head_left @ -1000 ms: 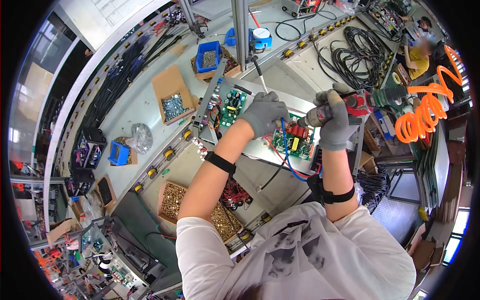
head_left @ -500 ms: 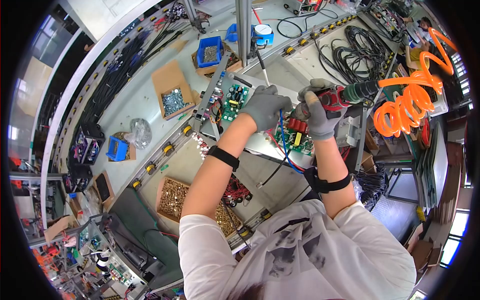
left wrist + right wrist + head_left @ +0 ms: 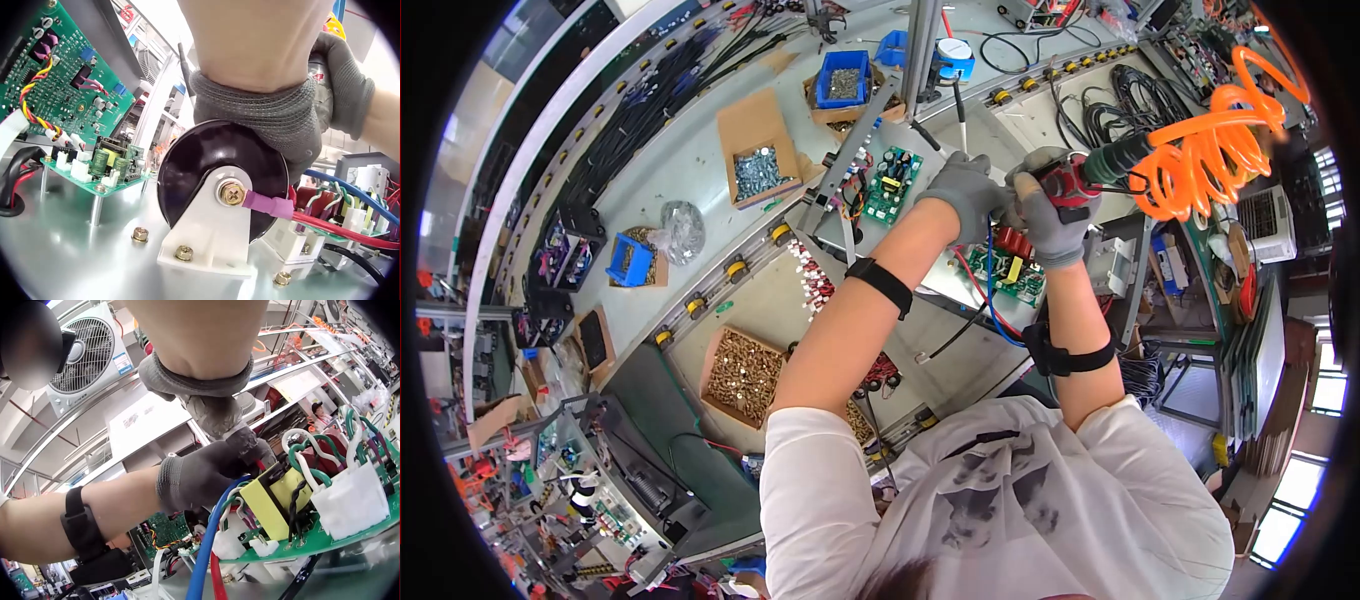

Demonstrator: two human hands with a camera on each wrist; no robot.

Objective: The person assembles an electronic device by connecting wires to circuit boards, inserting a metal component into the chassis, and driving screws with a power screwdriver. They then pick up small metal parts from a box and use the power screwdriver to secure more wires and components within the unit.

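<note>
The right hand [image 3: 1050, 228], clamped round the red driver [image 3: 1067, 182], had drawn nearer the left hand [image 3: 962, 194], at its three o'clock; the left's grip couldn't be told.

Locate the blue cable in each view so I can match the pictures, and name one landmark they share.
Head: the blue cable is right of centre, near mid-height, curving down toward the right.
Left wrist: the blue cable is at the right, below mid-height, sloping down to the right edge.
Right wrist: the blue cable is at lower centre, running down to the bottom edge.
Shared landmark: the gloved left hand, near the cable in all three.
</note>
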